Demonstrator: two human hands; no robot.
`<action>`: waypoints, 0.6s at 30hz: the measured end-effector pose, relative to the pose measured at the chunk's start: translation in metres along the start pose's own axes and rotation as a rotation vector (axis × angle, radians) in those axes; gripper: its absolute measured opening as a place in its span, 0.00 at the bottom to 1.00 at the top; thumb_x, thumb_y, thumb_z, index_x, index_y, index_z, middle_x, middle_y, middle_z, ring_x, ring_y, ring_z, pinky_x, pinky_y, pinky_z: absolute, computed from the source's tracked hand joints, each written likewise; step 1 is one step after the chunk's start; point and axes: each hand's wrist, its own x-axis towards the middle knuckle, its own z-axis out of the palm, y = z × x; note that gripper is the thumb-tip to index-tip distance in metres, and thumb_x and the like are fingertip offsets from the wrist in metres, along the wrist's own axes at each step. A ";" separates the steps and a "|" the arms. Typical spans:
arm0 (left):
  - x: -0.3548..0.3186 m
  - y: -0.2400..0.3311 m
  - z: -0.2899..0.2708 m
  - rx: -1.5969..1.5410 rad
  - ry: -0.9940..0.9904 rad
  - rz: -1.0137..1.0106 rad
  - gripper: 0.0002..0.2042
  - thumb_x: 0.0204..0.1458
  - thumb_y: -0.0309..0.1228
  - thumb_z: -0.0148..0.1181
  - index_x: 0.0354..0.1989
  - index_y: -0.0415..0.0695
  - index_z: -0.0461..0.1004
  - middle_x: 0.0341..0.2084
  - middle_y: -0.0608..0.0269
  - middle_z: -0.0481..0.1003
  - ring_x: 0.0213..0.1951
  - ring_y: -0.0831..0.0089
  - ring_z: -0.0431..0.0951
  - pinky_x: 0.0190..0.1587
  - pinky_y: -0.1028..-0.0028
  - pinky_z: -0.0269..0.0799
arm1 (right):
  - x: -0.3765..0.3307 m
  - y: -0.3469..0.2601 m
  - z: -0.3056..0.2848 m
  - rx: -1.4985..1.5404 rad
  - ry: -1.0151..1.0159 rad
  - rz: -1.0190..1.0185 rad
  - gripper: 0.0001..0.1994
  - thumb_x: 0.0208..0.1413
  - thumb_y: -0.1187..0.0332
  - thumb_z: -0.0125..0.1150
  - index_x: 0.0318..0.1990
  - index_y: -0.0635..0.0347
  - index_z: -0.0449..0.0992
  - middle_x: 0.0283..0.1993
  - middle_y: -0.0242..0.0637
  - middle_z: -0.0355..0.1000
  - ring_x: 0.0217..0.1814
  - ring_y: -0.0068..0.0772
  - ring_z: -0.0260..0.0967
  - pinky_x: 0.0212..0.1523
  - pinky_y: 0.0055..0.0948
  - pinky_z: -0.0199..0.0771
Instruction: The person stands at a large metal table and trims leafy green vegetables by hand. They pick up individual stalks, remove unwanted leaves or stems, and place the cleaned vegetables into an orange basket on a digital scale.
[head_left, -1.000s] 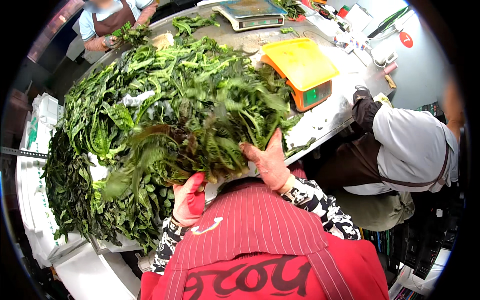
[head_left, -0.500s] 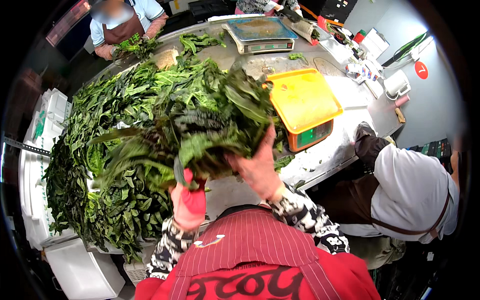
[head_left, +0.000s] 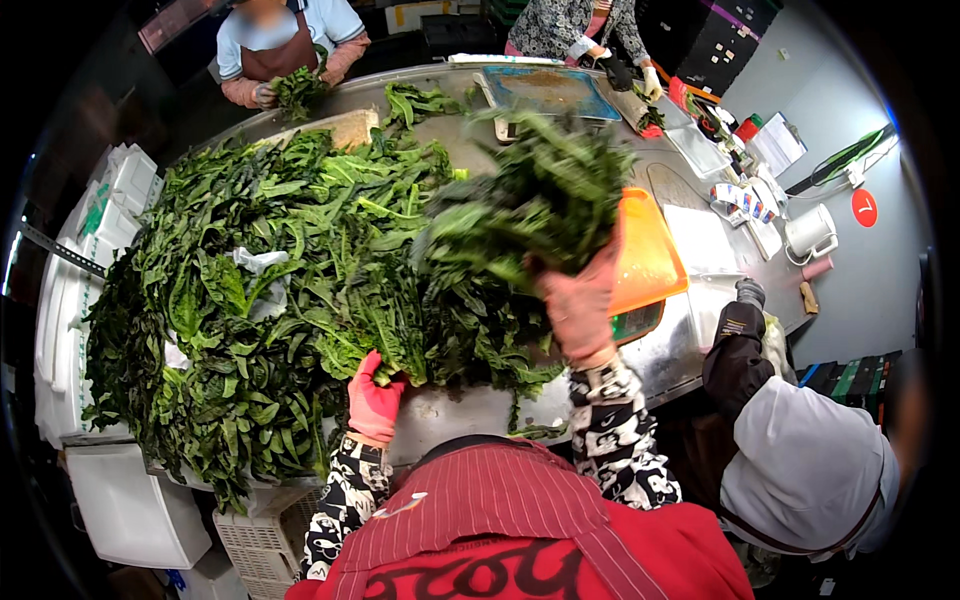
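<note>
The leafy bunch (head_left: 535,205) has swung to one o'clock, clamped in the right hand (head_left: 580,308) alone, so the hands now work apart. The left hand (head_left: 375,402) (at half past seven) touches the leaf heap (head_left: 240,340); its grip I cannot tell. The blurred bunch hides part of the orange scale (head_left: 650,260).

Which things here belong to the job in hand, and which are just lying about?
In the job:
- bunch of greens, blurred, in the right hand
- leafy pile, left hand at its near edge
- orange scale, probably; it's beside the bunch in view

Apparently just lying about:
- white jug
- clipboard
- white box, lower left
</note>
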 end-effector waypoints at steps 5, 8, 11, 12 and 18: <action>0.008 -0.022 0.001 -0.229 0.034 -0.144 0.20 0.45 0.24 0.70 0.47 0.36 0.73 0.40 0.57 0.78 0.41 0.69 0.78 0.47 0.74 0.73 | 0.044 0.041 -0.081 0.274 0.084 0.015 0.41 0.48 0.85 0.66 0.68 0.58 0.49 0.60 0.35 0.65 0.57 0.30 0.66 0.57 0.29 0.70; 0.012 -0.024 0.007 -0.281 -0.006 -0.167 0.18 0.46 0.23 0.69 0.46 0.35 0.73 0.39 0.58 0.79 0.41 0.71 0.78 0.46 0.74 0.74 | 0.043 0.112 -0.143 -0.214 0.146 0.282 0.45 0.44 0.80 0.70 0.70 0.62 0.50 0.59 0.38 0.67 0.55 0.34 0.68 0.55 0.28 0.70; 0.013 -0.019 0.006 -0.079 -0.046 -0.081 0.18 0.47 0.21 0.68 0.46 0.36 0.73 0.39 0.59 0.78 0.39 0.72 0.77 0.44 0.74 0.74 | 0.036 0.157 -0.185 -0.841 -0.015 0.441 0.50 0.43 0.63 0.73 0.71 0.68 0.47 0.58 0.54 0.67 0.57 0.51 0.68 0.57 0.37 0.68; 0.012 -0.016 0.002 0.060 -0.040 -0.025 0.17 0.47 0.21 0.68 0.46 0.36 0.73 0.38 0.59 0.78 0.39 0.72 0.77 0.44 0.74 0.74 | 0.040 0.139 -0.180 -0.937 -0.098 0.446 0.51 0.43 0.58 0.73 0.70 0.68 0.47 0.58 0.56 0.66 0.59 0.54 0.65 0.60 0.39 0.65; 0.009 -0.007 -0.006 -0.072 -0.054 -0.123 0.16 0.47 0.22 0.68 0.45 0.36 0.72 0.38 0.60 0.78 0.38 0.72 0.77 0.42 0.75 0.73 | 0.037 0.112 -0.186 -0.779 -0.063 0.359 0.56 0.40 0.46 0.75 0.70 0.71 0.49 0.61 0.62 0.60 0.67 0.61 0.52 0.67 0.46 0.54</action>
